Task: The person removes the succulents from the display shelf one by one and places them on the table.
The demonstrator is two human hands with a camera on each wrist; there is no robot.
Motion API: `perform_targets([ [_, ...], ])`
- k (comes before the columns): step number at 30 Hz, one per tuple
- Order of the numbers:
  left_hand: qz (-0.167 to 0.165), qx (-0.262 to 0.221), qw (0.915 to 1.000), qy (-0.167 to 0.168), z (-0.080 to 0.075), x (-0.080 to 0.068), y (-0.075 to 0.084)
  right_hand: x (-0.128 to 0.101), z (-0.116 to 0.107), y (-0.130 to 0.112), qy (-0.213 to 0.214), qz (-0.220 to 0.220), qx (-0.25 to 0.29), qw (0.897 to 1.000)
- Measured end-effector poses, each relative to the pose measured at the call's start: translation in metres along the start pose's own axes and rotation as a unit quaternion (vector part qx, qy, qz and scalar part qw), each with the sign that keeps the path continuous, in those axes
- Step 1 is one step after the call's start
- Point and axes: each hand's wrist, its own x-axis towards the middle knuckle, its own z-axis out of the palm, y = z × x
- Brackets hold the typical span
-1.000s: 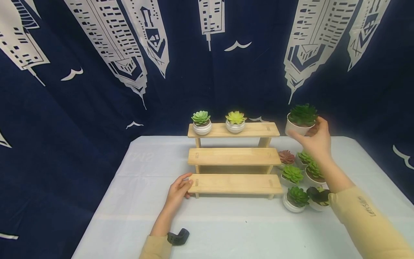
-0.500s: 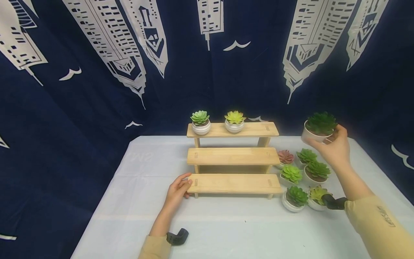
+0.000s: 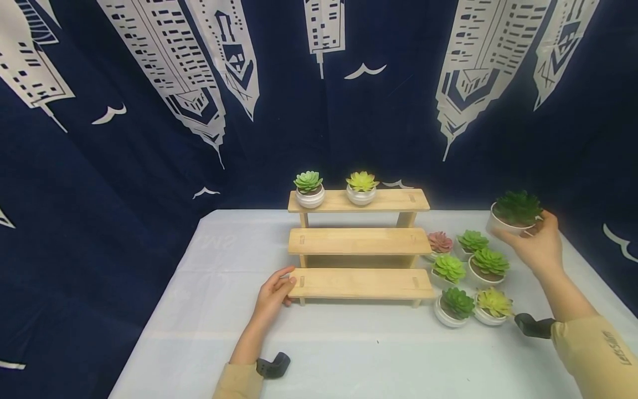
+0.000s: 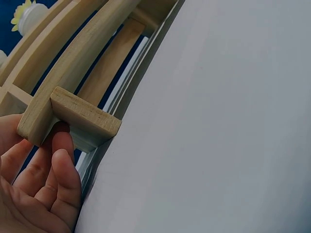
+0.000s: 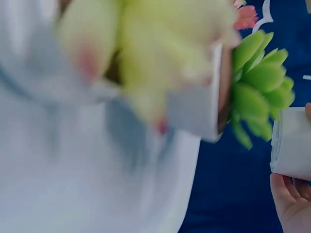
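The dark-green leafy succulent in a white pot (image 3: pixel 515 215), pinched by my right hand (image 3: pixel 540 244), is well right of the three-tiered pale wooden stand (image 3: pixel 359 241) (long axis sideways); my left hand (image 3: pixel 274 291) grips its lowest left end.

Dark lettering (image 3: pixel 617 348) on the person's tan fabric right sleeve (image 3: pixel 580 346), by the white surface's (image 3: pixel 359 360) right edge, appears to read "LetsSlim". Faint pale marks (image 3: pixel 216 240) near the surface's far left corner are illegible.
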Motion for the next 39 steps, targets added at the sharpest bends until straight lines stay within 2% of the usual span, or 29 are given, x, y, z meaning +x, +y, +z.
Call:
perform_targets([
  [11, 0.004, 0.005, 1.0000, -0.002, 0.001, 0.000, 0.000, -0.002, -0.002, 0.032, 0.007, 0.002, 0.001, 1.000],
  [16, 0.006, 0.003, 1.0000, -0.004, 0.000, 0.000, -0.001, 0.014, 0.001, 0.069, -0.006, 0.003, -0.009, 1.000],
  [19, 0.005, 0.002, 1.0000, -0.005, 0.000, 0.000, -0.001, 0.030, 0.004, 0.103, -0.012, 0.002, -0.022, 1.000],
  [22, 0.006, 0.003, 1.0000, -0.005, 0.000, 0.000, -0.002, 0.038, 0.006, 0.120, -0.021, 0.002, -0.019, 1.000],
  [24, 0.004, 0.002, 1.0000, -0.004, 0.000, 0.000, -0.002, 0.034, 0.006, 0.116, -0.025, 0.010, -0.020, 0.999],
  [29, 0.003, 0.002, 1.0000, -0.003, 0.000, 0.001, -0.002, 0.012, 0.004, 0.083, -0.028, 0.023, -0.025, 0.999],
  [32, 0.002, 0.002, 1.0000, -0.003, 0.000, 0.001, -0.001, 0.003, 0.004, 0.072, -0.032, 0.028, -0.029, 0.999],
  [35, 0.000, 0.002, 1.0000, -0.003, -0.001, 0.001, -0.002, 0.001, 0.005, 0.070, -0.037, 0.033, -0.036, 0.998],
  [39, -0.003, 0.000, 1.0000, 0.000, -0.003, 0.009, -0.019, 0.002, 0.007, 0.075, -0.040, 0.032, -0.040, 0.998],
])
